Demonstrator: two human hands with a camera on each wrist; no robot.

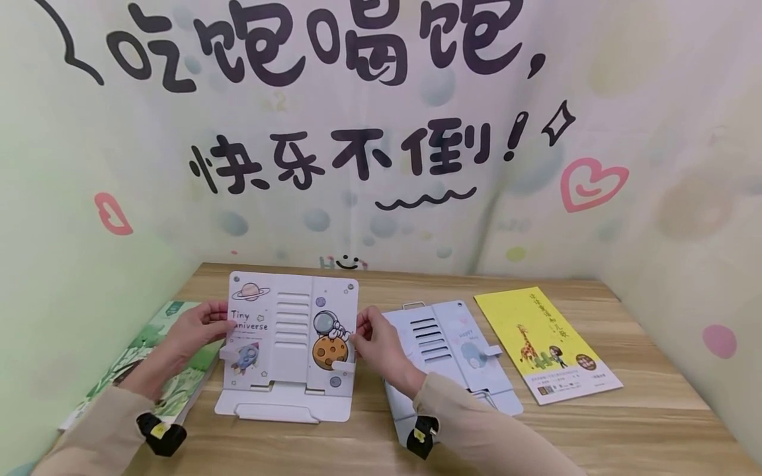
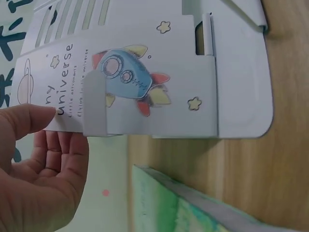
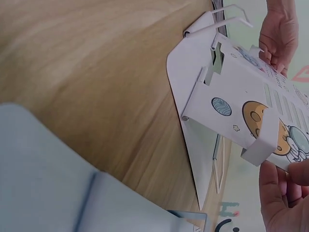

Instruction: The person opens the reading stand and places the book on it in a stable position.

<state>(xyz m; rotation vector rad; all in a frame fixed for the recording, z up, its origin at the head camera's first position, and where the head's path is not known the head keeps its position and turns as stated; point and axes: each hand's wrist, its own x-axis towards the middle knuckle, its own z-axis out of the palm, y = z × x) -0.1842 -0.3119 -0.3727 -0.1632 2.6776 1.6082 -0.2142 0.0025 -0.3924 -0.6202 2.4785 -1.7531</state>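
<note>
A white book stand (image 1: 293, 367) with a planet, rocket and astronaut print stands on the table, its panel raised above its base. My left hand (image 1: 193, 336) pinches the panel's left edge, thumb in front and fingers behind, as the left wrist view shows. At the opposite edge my right hand (image 1: 383, 349) grips the panel near the astronaut picture. A small page clip (image 2: 95, 106) sticks out at the left edge, and another clip (image 3: 264, 137) at the right edge. Along the base's front lies a wire bracket (image 1: 276, 414).
A pale blue book stand (image 1: 443, 377) lies low on the table, partly behind my right forearm. Farther right is a yellow book (image 1: 559, 340). Thick green books (image 1: 193, 370) lie at the left, partly under my left arm. A printed curtain (image 1: 333, 218) hangs behind the table (image 1: 476, 443).
</note>
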